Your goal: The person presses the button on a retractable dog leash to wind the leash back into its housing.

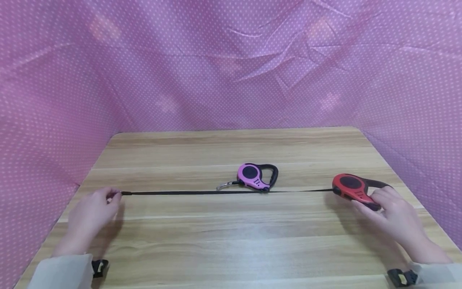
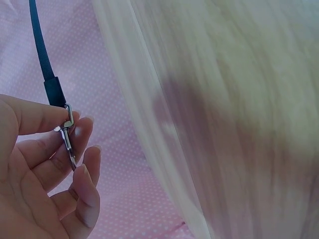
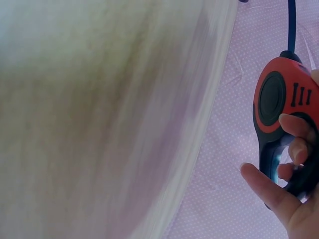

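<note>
My left hand (image 1: pixel 94 208) is at the left of the table. In the left wrist view its thumb and fingers pinch a silver metal clip (image 2: pixel 68 137) at the end of a black leash strap (image 1: pixel 195 193). At the right, my right hand (image 1: pixel 398 216) grips the black handle of a red retractable leash (image 1: pixel 351 182), held above the tabletop with its shadow below. Between the two hands the strap runs out straight. A purple-pink retractable leash (image 1: pixel 249 172) lies mid-table, just behind the strap, its own clip (image 1: pixel 225 185) pointing left. The right wrist view shows fingers through the red leash's handle loop (image 3: pixel 269 162).
The wood-grain table (image 1: pixel 231 241) has rounded far corners. Pink polka-dot cloth (image 1: pixel 216 80) hangs behind it and at both sides. Black wrist straps (image 1: pixel 100 268) show near both sleeves.
</note>
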`<state>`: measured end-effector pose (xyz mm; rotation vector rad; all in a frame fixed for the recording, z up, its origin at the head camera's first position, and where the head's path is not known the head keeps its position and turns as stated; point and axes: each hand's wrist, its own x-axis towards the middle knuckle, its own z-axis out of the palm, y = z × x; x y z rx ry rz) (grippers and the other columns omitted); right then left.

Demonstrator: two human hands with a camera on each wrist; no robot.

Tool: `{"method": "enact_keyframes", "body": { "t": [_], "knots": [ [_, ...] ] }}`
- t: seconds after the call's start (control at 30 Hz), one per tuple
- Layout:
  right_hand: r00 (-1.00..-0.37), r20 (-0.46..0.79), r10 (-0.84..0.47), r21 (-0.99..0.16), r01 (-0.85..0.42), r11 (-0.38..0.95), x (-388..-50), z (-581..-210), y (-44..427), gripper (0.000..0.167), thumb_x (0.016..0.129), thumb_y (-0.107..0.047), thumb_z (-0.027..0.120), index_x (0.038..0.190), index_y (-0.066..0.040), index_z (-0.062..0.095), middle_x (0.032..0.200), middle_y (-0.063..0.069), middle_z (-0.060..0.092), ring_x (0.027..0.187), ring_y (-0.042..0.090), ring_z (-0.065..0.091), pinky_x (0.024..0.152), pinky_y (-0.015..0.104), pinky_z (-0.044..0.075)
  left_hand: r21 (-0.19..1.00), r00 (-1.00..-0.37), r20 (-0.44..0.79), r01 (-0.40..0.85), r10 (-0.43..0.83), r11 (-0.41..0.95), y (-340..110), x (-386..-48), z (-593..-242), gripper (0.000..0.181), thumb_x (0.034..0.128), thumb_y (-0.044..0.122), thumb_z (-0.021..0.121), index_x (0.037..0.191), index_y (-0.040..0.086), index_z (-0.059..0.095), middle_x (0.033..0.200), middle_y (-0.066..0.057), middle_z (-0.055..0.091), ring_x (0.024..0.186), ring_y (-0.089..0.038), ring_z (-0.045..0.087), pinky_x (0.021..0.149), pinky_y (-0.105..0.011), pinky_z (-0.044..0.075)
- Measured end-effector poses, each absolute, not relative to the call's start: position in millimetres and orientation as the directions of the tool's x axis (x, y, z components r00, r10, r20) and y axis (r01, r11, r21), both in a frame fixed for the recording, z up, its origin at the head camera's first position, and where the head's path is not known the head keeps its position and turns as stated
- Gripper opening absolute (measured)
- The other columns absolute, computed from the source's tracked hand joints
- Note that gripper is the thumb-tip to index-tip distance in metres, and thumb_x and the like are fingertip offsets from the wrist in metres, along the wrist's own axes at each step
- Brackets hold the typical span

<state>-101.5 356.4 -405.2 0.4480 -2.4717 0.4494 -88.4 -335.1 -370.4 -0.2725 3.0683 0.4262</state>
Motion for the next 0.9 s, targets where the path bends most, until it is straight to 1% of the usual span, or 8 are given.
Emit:
{"method": "enact_keyframes", "body": {
  "t": [0.13, 0.3, 0.5, 0.7, 0.9],
  "knots": [
    [-0.768, 0.598, -0.228, -0.207, -0.423, 0.882, -103.0, -404.3, 355.0, 0.038, 0.07, -0.026, 0.084, 0.062, -0.024, 0.047, 0.07, -0.006, 0.047, 0.076, -0.003, 0.036, 0.055, 0.02, 0.028, 0.271, -0.983, -0.067, -0.181, -0.169, 0.945, -333.7, -89.1, -369.5, 0.056, 0.1038, 0.043, 0.037, 0.138, 0.001, 0.052, 0.133, -0.031, 0.056, 0.109, -0.056, 0.055, 0.067, -0.057, 0.049],
    [-0.766, 0.598, -0.236, -0.202, -0.429, 0.881, -105.0, -404.2, 353.3, 0.037, 0.069, -0.027, 0.084, 0.062, -0.024, 0.048, 0.071, -0.006, 0.049, 0.077, -0.001, 0.037, 0.055, 0.02, 0.029, 0.271, -0.983, -0.071, -0.184, -0.171, 0.945, -332.0, -90.1, -368.7, 0.056, 0.1037, 0.044, 0.037, 0.138, 0.003, 0.051, 0.134, -0.03, 0.056, 0.112, -0.056, 0.054, 0.067, -0.055, 0.048],
    [-0.771, 0.594, -0.23, -0.204, -0.421, 0.884, -105.9, -405.2, 352.3, 0.038, 0.068, -0.028, 0.085, 0.061, -0.025, 0.047, 0.069, -0.008, 0.046, 0.075, -0.003, 0.034, 0.054, 0.02, 0.027, 0.272, -0.982, -0.078, -0.184, -0.169, 0.945, -331.4, -90.2, -368.7, 0.055, 0.1036, 0.043, 0.038, 0.138, 0.003, 0.051, 0.133, -0.03, 0.057, 0.11, -0.055, 0.055, 0.063, -0.05, 0.048],
    [-0.767, 0.595, -0.239, -0.194, -0.426, 0.883, -106.8, -406.5, 351.8, 0.037, 0.067, -0.028, 0.085, 0.062, -0.025, 0.048, 0.069, -0.008, 0.048, 0.076, -0.002, 0.035, 0.053, 0.019, 0.028, 0.283, -0.985, -0.058, -0.174, -0.164, 0.943, -330.8, -90.0, -371.0, 0.05, 0.1032, 0.042, 0.039, 0.134, 0.006, 0.056, 0.128, -0.028, 0.061, 0.106, -0.052, 0.059, 0.062, -0.05, 0.048],
    [-0.757, 0.605, -0.247, -0.19, -0.438, 0.879, -106.9, -406.7, 350.2, 0.036, 0.067, -0.027, 0.085, 0.062, -0.024, 0.049, 0.069, -0.007, 0.048, 0.074, 0.0, 0.036, 0.053, 0.02, 0.028, 0.288, -0.986, -0.058, -0.169, -0.159, 0.943, -329.0, -89.8, -372.2, 0.051, 0.1033, 0.042, 0.039, 0.134, 0.006, 0.055, 0.127, -0.028, 0.062, 0.105, -0.051, 0.06, 0.063, -0.051, 0.049]
  ]
}}
